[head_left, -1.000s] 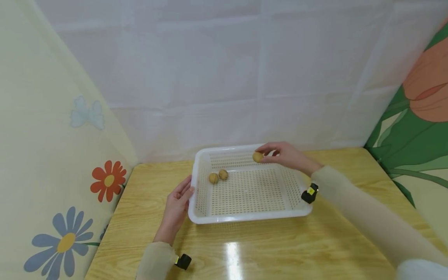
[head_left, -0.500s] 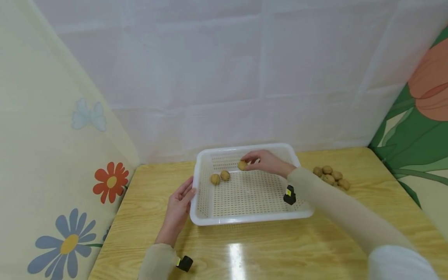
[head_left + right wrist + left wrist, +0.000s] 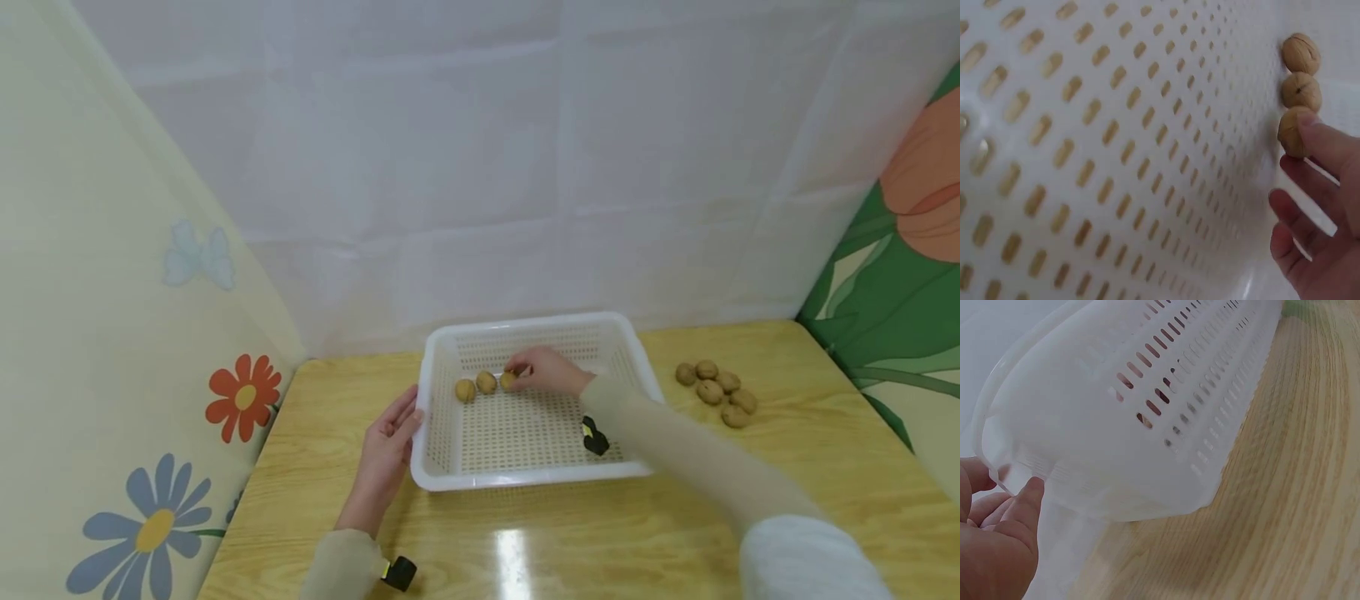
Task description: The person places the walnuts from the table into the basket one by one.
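A white slotted plastic basket (image 3: 525,480) stands on the wooden table. My left hand (image 3: 385,450) grips its left rim, thumb on one side and fingers on the other, as the left wrist view also shows. Inside the basket, my right hand (image 3: 551,372) pinches a walnut (image 3: 1292,132) between thumb and fingers, low over the slotted floor. Two more walnuts lie in line with it, a middle walnut (image 3: 1301,92) right beside the held one and a far walnut (image 3: 1300,54) beyond. The right hand partly covers the held walnut in the head view.
Several loose walnuts (image 3: 708,392) lie in a group on the wooden table (image 3: 600,533), right of the basket. A white cloth wall (image 3: 450,167) rises behind the table. Flower-painted panels (image 3: 97,375) flank the table on the left and right.
My right hand has carried the walnut left and down into the basket, up to the two walnuts there. The walnut group at right has come into view. The left hand keeps its grip.
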`<state>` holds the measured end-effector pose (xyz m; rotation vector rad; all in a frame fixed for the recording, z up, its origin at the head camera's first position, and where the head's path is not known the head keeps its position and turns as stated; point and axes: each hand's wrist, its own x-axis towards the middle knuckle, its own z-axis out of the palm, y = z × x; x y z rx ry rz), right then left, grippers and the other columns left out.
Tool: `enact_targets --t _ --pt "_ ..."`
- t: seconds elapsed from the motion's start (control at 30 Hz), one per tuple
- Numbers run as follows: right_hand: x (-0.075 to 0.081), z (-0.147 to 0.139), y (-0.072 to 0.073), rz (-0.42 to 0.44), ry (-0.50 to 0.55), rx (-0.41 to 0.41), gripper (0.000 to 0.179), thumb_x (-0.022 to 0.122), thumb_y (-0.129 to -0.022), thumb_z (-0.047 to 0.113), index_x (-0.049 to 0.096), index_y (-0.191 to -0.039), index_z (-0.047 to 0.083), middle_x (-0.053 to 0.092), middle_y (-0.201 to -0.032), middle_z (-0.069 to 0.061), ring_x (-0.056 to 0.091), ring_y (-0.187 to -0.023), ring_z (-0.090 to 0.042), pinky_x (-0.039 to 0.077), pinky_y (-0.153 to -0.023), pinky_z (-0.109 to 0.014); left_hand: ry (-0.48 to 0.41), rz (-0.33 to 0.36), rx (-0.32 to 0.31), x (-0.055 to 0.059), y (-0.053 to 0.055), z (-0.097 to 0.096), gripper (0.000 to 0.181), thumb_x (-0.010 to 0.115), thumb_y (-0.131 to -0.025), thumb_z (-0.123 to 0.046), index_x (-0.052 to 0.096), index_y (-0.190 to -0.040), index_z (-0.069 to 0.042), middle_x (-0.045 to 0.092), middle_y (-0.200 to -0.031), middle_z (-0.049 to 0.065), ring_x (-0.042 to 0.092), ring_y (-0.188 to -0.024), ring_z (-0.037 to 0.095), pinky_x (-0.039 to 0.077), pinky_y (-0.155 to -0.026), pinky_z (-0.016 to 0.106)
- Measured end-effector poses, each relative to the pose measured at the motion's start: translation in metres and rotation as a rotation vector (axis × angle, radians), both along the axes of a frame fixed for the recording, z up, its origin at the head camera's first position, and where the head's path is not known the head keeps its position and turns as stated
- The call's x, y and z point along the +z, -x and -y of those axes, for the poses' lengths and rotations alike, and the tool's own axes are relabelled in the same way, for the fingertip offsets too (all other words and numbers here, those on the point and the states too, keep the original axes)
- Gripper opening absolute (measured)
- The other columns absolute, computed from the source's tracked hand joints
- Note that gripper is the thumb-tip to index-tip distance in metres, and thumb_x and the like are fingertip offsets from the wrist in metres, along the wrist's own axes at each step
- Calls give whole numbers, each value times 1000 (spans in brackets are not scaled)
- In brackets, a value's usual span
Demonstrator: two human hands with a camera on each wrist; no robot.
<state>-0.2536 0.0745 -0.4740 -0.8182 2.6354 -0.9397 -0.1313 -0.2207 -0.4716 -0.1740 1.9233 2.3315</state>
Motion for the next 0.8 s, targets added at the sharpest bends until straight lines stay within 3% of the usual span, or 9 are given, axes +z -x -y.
enact_targets --t 0.27,0.53,0.8 --pt "8 3 -8 -11 -18 -68 38 76 -96 21 70 -129 4 75 -118 -10 68 -112 -28 53 -103 -46 -23 -12 2 -1 1 -1 50 55 -108 -10 45 -157 -8 48 -159 15 65 -120 7 56 -100 27" --pt "23 -11 -15 24 24 -64 42 73 -99 22 66 -135 1 73 -123 -15 67 -116 -31 53 -103 -48 -27 -10 7 -1 0 0 50 55 -108 -8 44 -157 -7 47 -159 16 63 -122 5 54 -103 25" --pt "57 -39 -26 29 76 -71 37 73 -100 22 69 -133 6 74 -119 -11 68 -107 -25 58 -94 -43 -29 -16 5 -2 -1 -1 51 55 -108 -8 43 -158 -6 46 -160 16 63 -122 5 54 -103 25"
